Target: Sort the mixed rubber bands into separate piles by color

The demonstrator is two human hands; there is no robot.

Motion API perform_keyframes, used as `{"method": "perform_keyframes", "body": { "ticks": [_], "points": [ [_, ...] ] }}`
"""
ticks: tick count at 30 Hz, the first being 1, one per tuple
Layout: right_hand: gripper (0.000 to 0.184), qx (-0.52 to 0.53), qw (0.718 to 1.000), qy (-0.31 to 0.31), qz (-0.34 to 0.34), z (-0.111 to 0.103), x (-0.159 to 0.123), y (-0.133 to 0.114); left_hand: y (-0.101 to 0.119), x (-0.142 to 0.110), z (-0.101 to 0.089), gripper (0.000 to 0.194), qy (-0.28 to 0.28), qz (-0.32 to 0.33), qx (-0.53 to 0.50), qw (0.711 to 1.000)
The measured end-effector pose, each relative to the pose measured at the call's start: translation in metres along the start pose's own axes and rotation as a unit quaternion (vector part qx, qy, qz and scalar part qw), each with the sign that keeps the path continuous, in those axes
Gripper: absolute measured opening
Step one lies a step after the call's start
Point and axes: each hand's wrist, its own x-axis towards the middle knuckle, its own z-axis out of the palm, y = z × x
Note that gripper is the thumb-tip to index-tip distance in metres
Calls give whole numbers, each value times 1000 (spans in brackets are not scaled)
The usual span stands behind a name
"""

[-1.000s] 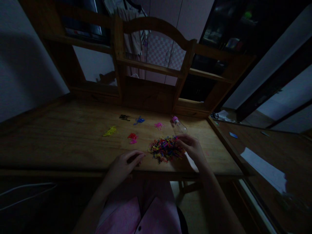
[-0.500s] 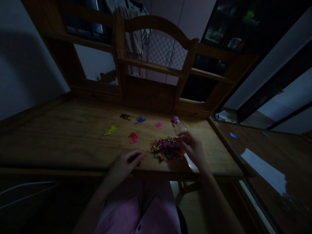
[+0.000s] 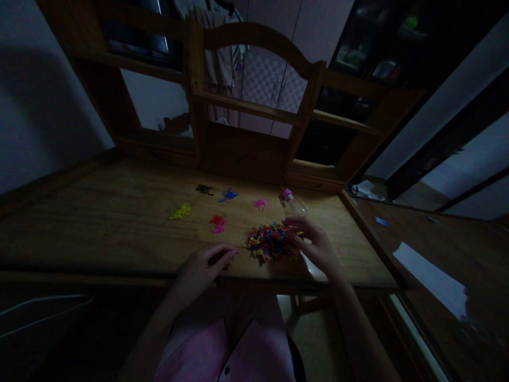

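While the mixed heap of colored bands (image 3: 268,243) lies near the front edge of the wooden surface (image 3: 119,223), the right hand (image 3: 312,241) reaches over the heap's right side, its fingers bent and slightly parted from the thumb; whether a band is between the fingertips, I cannot tell. The left hand (image 3: 209,265) rests just left of the heap and a little nearer the person, fingers curled and thumb close to the forefinger; whether it has hold of anything is too dark to tell. A pale object (image 3: 314,265), partly covered by the right wrist, lies at the heap's near right.

Left of the heap and slightly beyond it is a red and pink cluster (image 3: 217,223); farther left of the heap lies a yellow bunch (image 3: 181,211). Beyond the heap sits a pink bunch (image 3: 261,203), with a blue bunch (image 3: 228,195) and a black bunch (image 3: 204,189) to the heap's far left. A clear bottle (image 3: 296,206) with a pink cap lies beyond the heap, toward its right.
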Motion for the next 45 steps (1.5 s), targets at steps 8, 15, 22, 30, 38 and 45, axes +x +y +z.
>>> {"method": "perform_keyframes", "body": {
  "ticks": [8,15,22,30,38,45],
  "points": [
    [24,-74,996,42,-25,2,3,0,0,0,1,33,8,5,-1,1000],
    [17,-159,981,18,-109,18,62,17,0,0,1,34,10,8,-6,1000],
    [27,-292,951,-63,-76,37,110,32,2,0,1,34,11,17,6,1000],
    [37,-267,954,62,-120,-7,56,11,0,0,0,32,4,6,12,1000],
    [33,-222,968,-45,-106,-28,-14,14,-2,1,-1,32,-3,-3,23,1000],
    [33,-211,967,-45,-134,-9,-13,17,-4,0,0,32,-5,-3,29,1000]
  ]
}}
